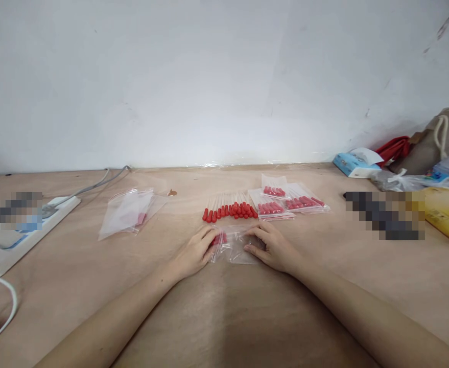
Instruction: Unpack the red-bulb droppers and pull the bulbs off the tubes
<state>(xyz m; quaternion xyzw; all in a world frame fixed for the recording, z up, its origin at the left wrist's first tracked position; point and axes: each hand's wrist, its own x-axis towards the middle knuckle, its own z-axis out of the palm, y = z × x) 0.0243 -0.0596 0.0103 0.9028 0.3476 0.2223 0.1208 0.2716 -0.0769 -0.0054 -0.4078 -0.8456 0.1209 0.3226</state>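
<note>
In the middle of the table lies a clear plastic zip bag (236, 245) between my two hands. My left hand (195, 250) is closed at the bag's left end, its fingers around a small bunch of red-bulbed droppers (220, 238); whether they are partly inside the bag I cannot tell. With curved fingers and thumb, my right hand (272, 248) grips the bag's right part. Just beyond the hands, a row of loose droppers (230, 210) lies with red bulbs toward me and thin pale stems pointing away.
Filled bags of red droppers (270, 208) lie behind my right hand. To the left is a pile of flat clear bags (126, 209). A white power strip (61, 204) with cables lies far left. A blue tissue pack (356, 164) and a yellow package (448, 214) are at the right.
</note>
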